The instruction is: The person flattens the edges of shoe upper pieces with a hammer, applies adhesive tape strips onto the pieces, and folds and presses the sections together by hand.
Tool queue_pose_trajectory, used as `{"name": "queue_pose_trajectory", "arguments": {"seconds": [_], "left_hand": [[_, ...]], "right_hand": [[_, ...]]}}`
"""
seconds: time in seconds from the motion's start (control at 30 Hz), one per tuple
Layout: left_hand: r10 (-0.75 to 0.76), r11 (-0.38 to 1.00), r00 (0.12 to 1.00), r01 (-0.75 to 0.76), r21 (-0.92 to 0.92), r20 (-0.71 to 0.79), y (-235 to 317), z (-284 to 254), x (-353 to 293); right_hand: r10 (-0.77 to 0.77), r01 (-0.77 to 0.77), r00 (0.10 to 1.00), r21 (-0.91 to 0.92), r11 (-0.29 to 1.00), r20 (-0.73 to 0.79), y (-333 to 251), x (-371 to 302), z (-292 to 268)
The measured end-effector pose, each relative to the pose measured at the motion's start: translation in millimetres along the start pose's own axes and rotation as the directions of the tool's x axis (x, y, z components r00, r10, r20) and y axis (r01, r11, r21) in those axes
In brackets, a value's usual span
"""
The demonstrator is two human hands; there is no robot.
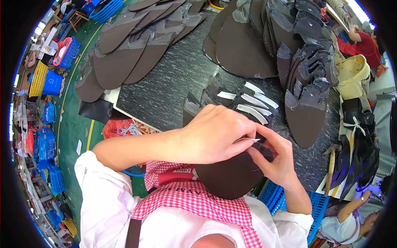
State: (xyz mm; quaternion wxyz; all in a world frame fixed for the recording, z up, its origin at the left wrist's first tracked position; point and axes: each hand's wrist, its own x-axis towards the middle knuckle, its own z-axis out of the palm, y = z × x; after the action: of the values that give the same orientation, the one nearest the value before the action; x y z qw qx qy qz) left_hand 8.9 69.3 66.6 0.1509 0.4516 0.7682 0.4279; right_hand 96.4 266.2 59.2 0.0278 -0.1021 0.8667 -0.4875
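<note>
left hand (215,132) pinches a strip (256,140) just beside right hand (275,155), which pinches the panel (231,175), its long axis pointing toward the apron (178,190).

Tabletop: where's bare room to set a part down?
Widest bare patch of the tabletop: between the upper-left pile and the white strips. A smaller one lies below the right pile, beside the right hand. Crowded: the upper right and around the strips.
</note>
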Motion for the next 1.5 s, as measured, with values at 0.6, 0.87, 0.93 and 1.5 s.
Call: {"name": "queue_pose_trajectory", "arguments": {"seconds": [0.6, 0.87, 0.93, 1.5], "left_hand": [[-0.395, 0.901, 0.918, 0.387, -0.195, -0.007, -19, -39, -40], [-0.281, 0.896, 0.938, 0.332, 0.296, -0.201, -38, -43, -42], [0.042, 0.779, 0.973, 0.109, 0.617, -0.225, -39, -38, -43], [0.155, 0.939, 0.918, -0.023, 0.342, -0.365, -29, -11, -12]], "right_hand": [[-0.153, 0.153, 0.987, -0.009, 0.988, -0.043, 3, 11, -3], [-0.147, 0.134, 0.986, -0.138, 0.981, -0.085, 1, 18, 6], [-0.154, 0.137, 0.983, -0.164, 0.977, -0.101, -1, 23, 9], [-0.367, 0.326, 0.928, -0.345, 0.88, -0.061, 5, 21, 11]]}}
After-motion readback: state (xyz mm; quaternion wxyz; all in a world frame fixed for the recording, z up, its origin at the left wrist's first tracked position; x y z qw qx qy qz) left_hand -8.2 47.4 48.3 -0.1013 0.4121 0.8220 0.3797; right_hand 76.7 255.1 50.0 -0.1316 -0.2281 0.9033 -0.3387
